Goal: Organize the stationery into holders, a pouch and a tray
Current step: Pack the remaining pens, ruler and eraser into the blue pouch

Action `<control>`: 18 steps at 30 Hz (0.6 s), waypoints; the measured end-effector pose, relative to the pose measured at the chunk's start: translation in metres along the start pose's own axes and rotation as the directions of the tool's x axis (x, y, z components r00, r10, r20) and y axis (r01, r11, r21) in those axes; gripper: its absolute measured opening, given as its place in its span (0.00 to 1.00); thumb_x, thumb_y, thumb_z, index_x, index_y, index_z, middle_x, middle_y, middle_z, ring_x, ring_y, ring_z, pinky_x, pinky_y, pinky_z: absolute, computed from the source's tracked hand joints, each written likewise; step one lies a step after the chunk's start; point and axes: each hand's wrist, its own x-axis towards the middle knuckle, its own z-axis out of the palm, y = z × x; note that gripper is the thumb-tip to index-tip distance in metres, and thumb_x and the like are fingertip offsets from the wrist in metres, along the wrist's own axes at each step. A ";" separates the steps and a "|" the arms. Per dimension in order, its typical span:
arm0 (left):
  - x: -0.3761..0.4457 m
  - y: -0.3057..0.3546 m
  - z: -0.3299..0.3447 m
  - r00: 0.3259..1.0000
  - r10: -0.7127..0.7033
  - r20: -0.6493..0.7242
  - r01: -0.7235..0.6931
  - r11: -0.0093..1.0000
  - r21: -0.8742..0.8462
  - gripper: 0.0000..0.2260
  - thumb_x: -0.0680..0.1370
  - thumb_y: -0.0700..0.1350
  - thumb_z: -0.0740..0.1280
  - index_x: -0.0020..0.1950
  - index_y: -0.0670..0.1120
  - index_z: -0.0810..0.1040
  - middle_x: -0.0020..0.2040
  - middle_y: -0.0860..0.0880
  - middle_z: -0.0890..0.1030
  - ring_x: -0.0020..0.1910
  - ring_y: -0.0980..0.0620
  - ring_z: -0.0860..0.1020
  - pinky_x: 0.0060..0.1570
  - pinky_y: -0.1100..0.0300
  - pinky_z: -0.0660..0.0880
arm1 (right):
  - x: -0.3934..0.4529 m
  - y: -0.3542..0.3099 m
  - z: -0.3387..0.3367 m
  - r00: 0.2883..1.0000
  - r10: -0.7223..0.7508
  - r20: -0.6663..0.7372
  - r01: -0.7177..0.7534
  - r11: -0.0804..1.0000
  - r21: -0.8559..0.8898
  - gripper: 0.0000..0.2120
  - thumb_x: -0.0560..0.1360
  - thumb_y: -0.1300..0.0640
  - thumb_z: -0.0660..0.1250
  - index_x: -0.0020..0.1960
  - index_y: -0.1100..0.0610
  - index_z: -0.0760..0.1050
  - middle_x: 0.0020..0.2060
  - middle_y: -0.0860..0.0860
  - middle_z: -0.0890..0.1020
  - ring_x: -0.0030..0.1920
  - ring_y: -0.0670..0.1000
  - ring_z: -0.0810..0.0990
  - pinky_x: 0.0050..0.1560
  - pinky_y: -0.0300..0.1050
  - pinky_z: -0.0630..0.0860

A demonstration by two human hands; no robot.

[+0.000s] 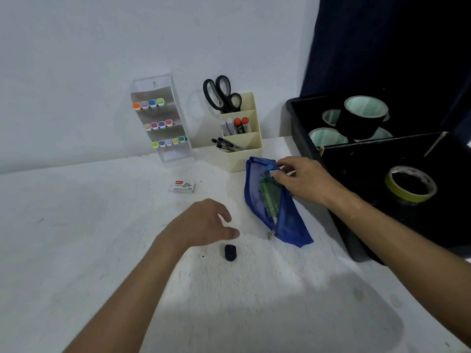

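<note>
Dim, cool, even light, soft shadows pooling at lower right, slight overall blur, and wide-angle bending at edges.

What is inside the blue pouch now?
Through the open zip of the blue pouch, green pen-like items show. The right hand holds a blue-capped item at its mouth. The mesh hides anything deeper.

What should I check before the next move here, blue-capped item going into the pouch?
1. Pouch unzipped, mouth open: ok.
2. Right hand pinches the blue-capped item at the pouch mouth: ok.
3. Room inside beside the green items: cannot tell.
4. Left hand holds nothing, free to steady the pouch: ok.
5. Small black object and staples box stowed: not ok, both loose on the table.
6. Zipper pull reachable at the near end: ok.
</note>
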 end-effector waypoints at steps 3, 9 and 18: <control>-0.006 -0.006 0.012 0.995 -0.036 0.097 0.029 0.997 0.071 0.23 0.63 0.63 0.76 0.53 0.55 0.78 0.45 0.55 0.78 0.42 0.60 0.77 0.42 0.63 0.75 | -0.001 0.000 0.001 1.000 -0.003 0.014 0.003 1.000 -0.009 0.20 0.77 0.46 0.64 0.66 0.53 0.74 0.56 0.50 0.79 0.52 0.50 0.79 0.49 0.49 0.82; -0.008 -0.005 0.021 0.994 0.048 0.100 -0.054 0.997 0.062 0.14 0.67 0.54 0.77 0.47 0.48 0.83 0.40 0.56 0.80 0.38 0.59 0.77 0.40 0.65 0.76 | -0.003 0.000 0.000 0.999 -0.013 0.035 0.014 1.000 -0.015 0.23 0.77 0.45 0.65 0.68 0.52 0.72 0.57 0.49 0.79 0.54 0.48 0.79 0.46 0.41 0.78; 0.009 0.008 -0.004 0.987 0.004 -0.159 -0.018 0.996 -0.089 0.10 0.69 0.51 0.76 0.46 0.48 0.82 0.39 0.50 0.82 0.33 0.56 0.78 0.33 0.65 0.73 | -0.002 0.001 -0.002 0.999 -0.012 0.045 0.012 1.000 0.011 0.21 0.77 0.47 0.64 0.68 0.51 0.72 0.57 0.49 0.78 0.53 0.48 0.79 0.45 0.42 0.80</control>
